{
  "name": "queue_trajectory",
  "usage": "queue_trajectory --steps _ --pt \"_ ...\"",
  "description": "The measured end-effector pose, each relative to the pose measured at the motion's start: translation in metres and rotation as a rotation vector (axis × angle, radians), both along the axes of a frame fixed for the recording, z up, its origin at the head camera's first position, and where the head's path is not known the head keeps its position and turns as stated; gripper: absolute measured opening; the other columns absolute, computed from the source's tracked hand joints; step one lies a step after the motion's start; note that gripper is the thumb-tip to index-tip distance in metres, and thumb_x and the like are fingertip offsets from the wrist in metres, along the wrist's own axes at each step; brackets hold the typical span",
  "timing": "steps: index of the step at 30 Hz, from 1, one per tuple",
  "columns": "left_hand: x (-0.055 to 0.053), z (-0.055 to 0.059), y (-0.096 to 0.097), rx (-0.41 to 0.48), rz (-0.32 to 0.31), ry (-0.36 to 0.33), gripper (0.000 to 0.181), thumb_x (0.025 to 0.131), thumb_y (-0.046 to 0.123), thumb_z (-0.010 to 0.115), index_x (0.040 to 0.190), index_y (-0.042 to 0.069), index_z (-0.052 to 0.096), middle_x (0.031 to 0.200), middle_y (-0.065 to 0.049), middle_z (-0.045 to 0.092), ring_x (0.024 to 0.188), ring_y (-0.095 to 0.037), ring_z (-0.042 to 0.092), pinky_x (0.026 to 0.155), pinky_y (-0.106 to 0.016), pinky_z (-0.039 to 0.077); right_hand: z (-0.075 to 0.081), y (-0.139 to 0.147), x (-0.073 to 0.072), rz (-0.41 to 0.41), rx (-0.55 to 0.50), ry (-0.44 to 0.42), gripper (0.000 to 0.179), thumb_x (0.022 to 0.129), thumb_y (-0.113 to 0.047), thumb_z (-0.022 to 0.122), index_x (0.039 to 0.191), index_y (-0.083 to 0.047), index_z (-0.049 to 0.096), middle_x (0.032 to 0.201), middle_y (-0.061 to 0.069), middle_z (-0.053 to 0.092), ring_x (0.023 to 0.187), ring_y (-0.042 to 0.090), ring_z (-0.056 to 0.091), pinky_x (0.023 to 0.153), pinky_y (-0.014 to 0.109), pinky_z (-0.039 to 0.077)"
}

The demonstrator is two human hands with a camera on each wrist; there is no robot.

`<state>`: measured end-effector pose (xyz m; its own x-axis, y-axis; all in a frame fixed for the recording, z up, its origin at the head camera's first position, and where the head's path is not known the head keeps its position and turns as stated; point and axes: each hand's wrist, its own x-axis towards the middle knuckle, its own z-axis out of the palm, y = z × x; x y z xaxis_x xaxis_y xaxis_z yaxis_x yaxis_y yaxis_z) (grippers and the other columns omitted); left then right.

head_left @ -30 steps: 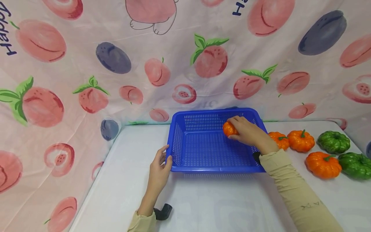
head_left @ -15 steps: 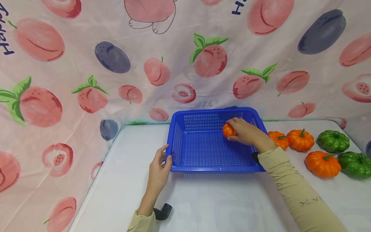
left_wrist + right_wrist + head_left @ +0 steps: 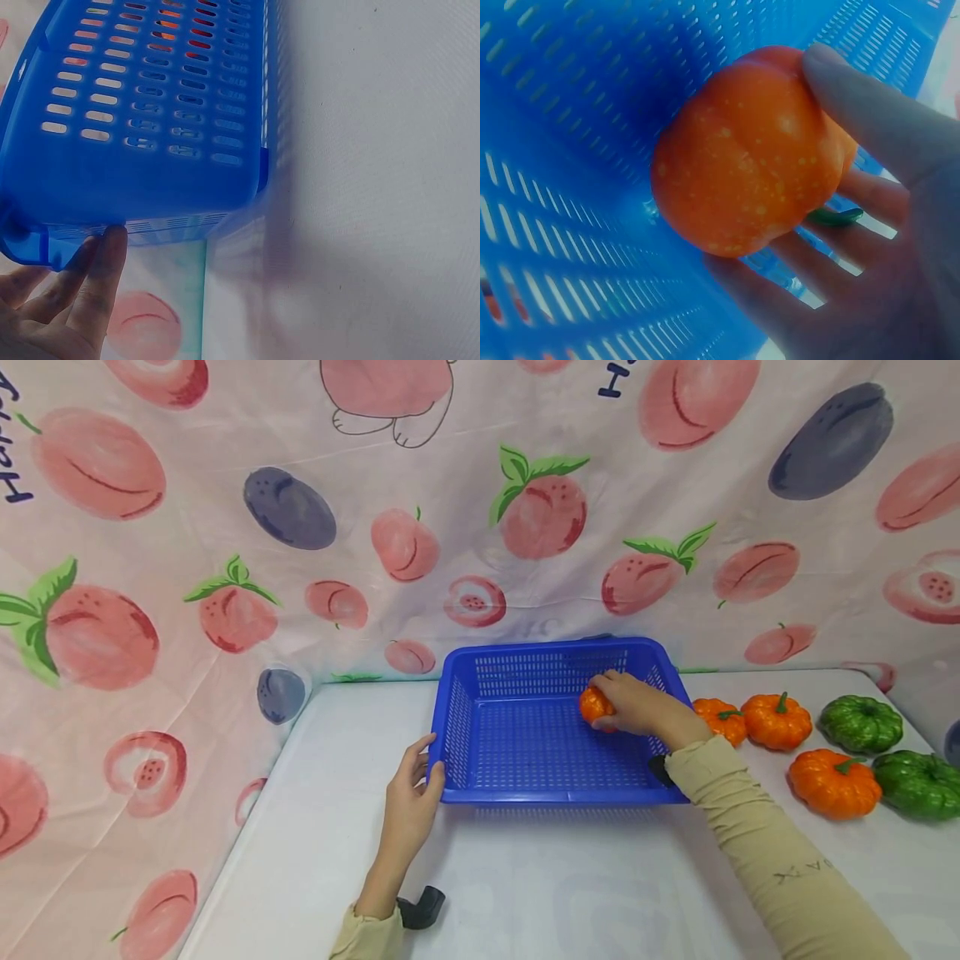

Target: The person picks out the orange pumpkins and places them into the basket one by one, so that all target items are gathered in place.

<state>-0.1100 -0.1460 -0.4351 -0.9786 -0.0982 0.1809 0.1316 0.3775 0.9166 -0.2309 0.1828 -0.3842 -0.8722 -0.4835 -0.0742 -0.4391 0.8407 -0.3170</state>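
A small orange pumpkin (image 3: 596,703) with a green stem is inside the blue plastic basket (image 3: 562,797), toward its right side. My right hand (image 3: 633,703) grips it from the right, thumb on one side and fingers on the other, as the right wrist view shows around the pumpkin (image 3: 742,157). At the basket's left rim, my left hand (image 3: 411,797) holds the edge with thumb and fingertips. In the left wrist view, the fingers of this hand (image 3: 71,300) reach up to the rim at a corner of the basket (image 3: 142,180).
Right of the basket lie more pumpkins on the white table (image 3: 525,885): an orange one (image 3: 720,720) partly behind the forearm, two other orange ones (image 3: 777,722), and two green ones (image 3: 861,724). A fruit-print cloth (image 3: 450,485) hangs behind the table.
My right hand, with the orange pumpkin in it, has shifted slightly downward in the basket. My left hand stays at the left rim.
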Motion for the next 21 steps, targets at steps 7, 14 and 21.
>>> queue_trajectory --steps 7,14,21 --pt "-0.0003 -0.0008 -0.0005 -0.007 0.005 0.001 0.042 0.101 0.013 0.055 0.142 0.016 0.051 0.121 -0.016 0.066 0.113 -0.028 0.066 0.087 -0.040 0.058 0.0006 -0.0002 -0.0001 0.017 0.024 -0.012 0.054 0.088 -0.021 0.076 0.126 0.009 0.053 0.115 0.027 0.057 0.100 0.039 0.058 0.094 0.055 0.050" --pt "-0.0001 -0.0004 -0.0001 -0.012 0.003 0.008 0.042 0.101 0.012 0.055 0.142 0.015 0.050 0.121 -0.018 0.066 0.113 -0.030 0.066 0.087 -0.042 0.058 0.0011 -0.0014 -0.0020 0.023 0.052 -0.021 0.054 0.088 -0.022 0.075 0.126 0.009 0.053 0.115 0.027 0.057 0.101 0.040 0.058 0.096 0.055 0.050" --pt "0.0001 0.0010 0.0004 -0.025 0.018 -0.003 0.043 0.100 0.011 0.055 0.142 0.016 0.050 0.121 -0.015 0.066 0.112 -0.028 0.066 0.087 -0.041 0.058 0.0010 -0.0016 -0.0047 0.022 0.067 -0.032 0.057 0.086 -0.023 0.077 0.126 0.008 0.054 0.117 0.028 0.057 0.101 0.040 0.058 0.095 0.055 0.050"
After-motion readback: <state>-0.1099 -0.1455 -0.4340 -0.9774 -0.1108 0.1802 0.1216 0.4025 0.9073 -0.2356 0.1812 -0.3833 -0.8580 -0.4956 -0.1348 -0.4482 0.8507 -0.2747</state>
